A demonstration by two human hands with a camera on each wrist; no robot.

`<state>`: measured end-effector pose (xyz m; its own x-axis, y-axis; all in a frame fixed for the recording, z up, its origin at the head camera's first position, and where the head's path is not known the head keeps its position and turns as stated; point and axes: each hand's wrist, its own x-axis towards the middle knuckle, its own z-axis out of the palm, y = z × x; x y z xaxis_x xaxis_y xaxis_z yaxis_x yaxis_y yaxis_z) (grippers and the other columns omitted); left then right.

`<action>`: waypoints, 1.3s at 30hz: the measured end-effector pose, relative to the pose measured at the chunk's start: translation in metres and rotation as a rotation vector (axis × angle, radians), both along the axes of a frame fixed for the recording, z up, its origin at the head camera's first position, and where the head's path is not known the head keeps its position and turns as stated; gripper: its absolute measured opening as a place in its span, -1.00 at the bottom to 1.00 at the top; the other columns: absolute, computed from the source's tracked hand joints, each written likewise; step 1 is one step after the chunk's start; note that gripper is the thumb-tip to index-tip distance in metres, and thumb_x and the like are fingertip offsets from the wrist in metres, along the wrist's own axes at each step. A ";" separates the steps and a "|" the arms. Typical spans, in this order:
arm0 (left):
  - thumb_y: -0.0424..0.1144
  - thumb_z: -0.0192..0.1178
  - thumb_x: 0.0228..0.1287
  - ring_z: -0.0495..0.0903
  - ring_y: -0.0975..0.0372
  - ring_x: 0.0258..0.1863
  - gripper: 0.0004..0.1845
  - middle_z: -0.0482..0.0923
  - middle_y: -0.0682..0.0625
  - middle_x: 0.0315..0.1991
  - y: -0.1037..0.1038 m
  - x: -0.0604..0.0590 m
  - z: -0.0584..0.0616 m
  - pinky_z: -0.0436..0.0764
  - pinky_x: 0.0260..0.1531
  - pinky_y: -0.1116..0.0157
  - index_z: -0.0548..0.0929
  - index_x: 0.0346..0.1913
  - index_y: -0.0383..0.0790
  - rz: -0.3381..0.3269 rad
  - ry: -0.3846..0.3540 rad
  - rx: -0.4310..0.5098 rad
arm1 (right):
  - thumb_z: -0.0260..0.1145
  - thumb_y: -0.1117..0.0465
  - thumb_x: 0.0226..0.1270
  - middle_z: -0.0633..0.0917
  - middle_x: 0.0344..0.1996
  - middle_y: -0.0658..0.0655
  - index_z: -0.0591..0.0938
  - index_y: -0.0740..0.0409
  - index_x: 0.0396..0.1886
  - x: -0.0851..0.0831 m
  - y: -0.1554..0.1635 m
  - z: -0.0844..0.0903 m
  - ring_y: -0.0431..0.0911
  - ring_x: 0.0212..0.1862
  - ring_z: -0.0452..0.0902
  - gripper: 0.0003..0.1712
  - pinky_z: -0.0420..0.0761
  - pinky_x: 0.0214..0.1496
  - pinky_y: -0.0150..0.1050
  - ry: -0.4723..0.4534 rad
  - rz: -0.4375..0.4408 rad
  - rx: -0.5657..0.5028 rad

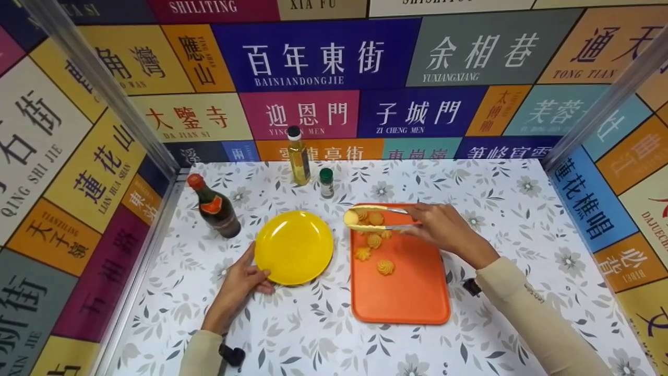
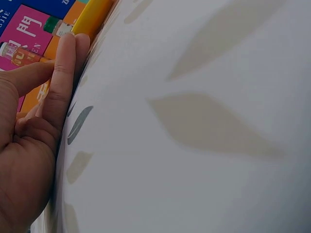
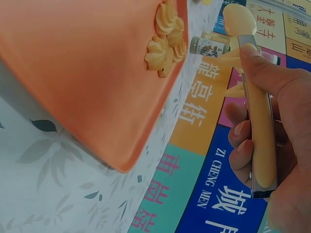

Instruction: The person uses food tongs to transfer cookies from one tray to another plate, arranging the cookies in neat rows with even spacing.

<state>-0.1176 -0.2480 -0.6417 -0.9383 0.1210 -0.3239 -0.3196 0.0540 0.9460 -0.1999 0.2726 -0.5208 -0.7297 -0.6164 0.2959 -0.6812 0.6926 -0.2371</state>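
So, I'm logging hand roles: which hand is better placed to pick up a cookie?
Probably the right hand: it grips the tongs over the cookies on the orange tray. The left hand rests on the yellow plate.

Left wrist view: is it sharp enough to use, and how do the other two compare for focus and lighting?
Left wrist: mostly soft tablecloth filling the frame; only the left hand and yellow plate rim are readable. Head: evenly lit, sharp, no harsh glare. Right wrist: tilted, tongs and orange tray clear enough.
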 end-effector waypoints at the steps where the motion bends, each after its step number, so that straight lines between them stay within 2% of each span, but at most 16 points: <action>1: -0.24 0.41 0.57 0.85 -0.11 -0.33 0.03 0.77 -0.39 -0.20 0.000 0.000 0.000 0.89 -0.15 0.08 -0.03 0.84 0.14 -0.003 0.005 0.003 | 0.61 -0.05 0.40 0.78 -0.36 0.12 0.76 0.20 0.25 -0.001 -0.001 0.000 -0.03 -0.49 0.61 -0.42 0.63 -0.48 -0.09 0.005 0.004 -0.004; 6: -0.31 0.38 0.58 0.85 -0.09 -0.36 0.03 0.76 -0.42 -0.20 0.000 0.001 -0.002 0.90 -0.19 0.09 -0.06 0.84 0.05 -0.023 0.047 0.043 | 0.62 -0.08 0.38 0.80 -0.33 0.14 0.76 0.23 0.24 -0.005 -0.007 0.000 0.00 -0.49 0.67 -0.38 0.66 -0.51 -0.03 0.052 0.030 -0.014; 10: -0.34 0.37 0.58 0.85 -0.08 -0.37 0.04 0.76 -0.43 -0.21 0.000 0.001 -0.003 0.90 -0.21 0.10 -0.08 0.84 0.00 -0.029 0.063 0.055 | 0.58 -0.12 0.41 0.82 -0.27 0.16 0.77 0.26 0.21 -0.006 -0.013 0.001 0.03 -0.47 0.71 -0.38 0.68 -0.51 0.00 0.054 0.039 -0.007; 22: -0.32 0.38 0.58 0.85 -0.10 -0.35 0.03 0.77 -0.42 -0.18 0.001 0.000 -0.001 0.90 -0.18 0.07 -0.05 0.84 0.09 -0.020 0.023 0.043 | 0.63 0.00 0.41 0.72 -0.39 0.08 0.78 0.22 0.25 -0.010 -0.031 0.009 -0.05 -0.52 0.60 -0.44 0.59 -0.53 -0.09 0.042 0.061 0.007; 32: -0.28 0.40 0.57 0.85 -0.10 -0.32 0.04 0.78 -0.41 -0.15 0.000 0.000 0.000 0.90 -0.15 0.08 -0.04 0.84 0.14 -0.004 -0.003 0.041 | 0.57 -0.11 0.45 0.70 -0.36 0.07 0.75 0.18 0.35 -0.012 -0.046 0.010 -0.08 -0.52 0.55 -0.35 0.58 -0.51 -0.15 0.016 0.066 0.035; 37: -0.33 0.38 0.57 0.85 -0.10 -0.35 0.03 0.76 -0.42 -0.20 0.000 0.002 0.000 0.90 -0.20 0.09 -0.05 0.84 0.07 -0.021 0.036 0.040 | 0.57 -0.15 0.43 0.72 -0.34 0.09 0.78 0.19 0.23 -0.012 -0.055 0.010 -0.05 -0.48 0.63 -0.39 0.65 -0.46 -0.10 0.008 0.076 0.039; 39: -0.34 0.38 0.57 0.85 -0.09 -0.36 0.03 0.76 -0.42 -0.22 0.000 0.002 0.000 0.90 -0.21 0.10 -0.06 0.84 0.04 -0.025 0.050 0.039 | 0.60 -0.11 0.42 0.73 -0.34 0.08 0.78 0.16 0.22 -0.012 -0.059 0.010 -0.03 -0.47 0.64 -0.44 0.68 -0.45 -0.09 -0.008 0.071 0.043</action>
